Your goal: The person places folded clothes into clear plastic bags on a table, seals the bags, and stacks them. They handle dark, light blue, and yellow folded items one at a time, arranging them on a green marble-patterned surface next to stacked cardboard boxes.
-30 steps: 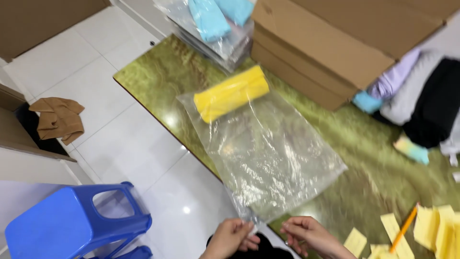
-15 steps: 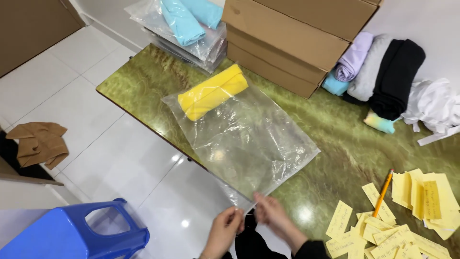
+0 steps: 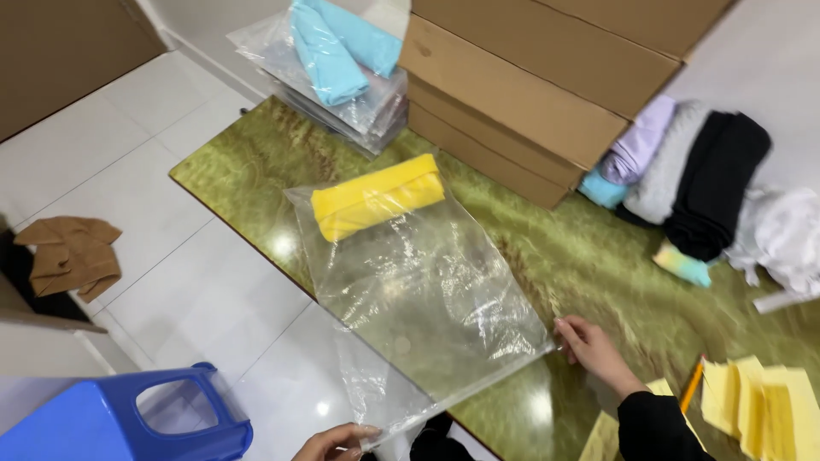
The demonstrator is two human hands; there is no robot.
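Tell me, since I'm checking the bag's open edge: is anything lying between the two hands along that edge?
Nothing visible does. The left hand pinches one corner of the clear plastic bag and the right hand the other; the open edge runs bare between them over the green table. The yellow folded cloth sits at the bag's far end.

A black long sleeve covers the right arm; both hands bare.
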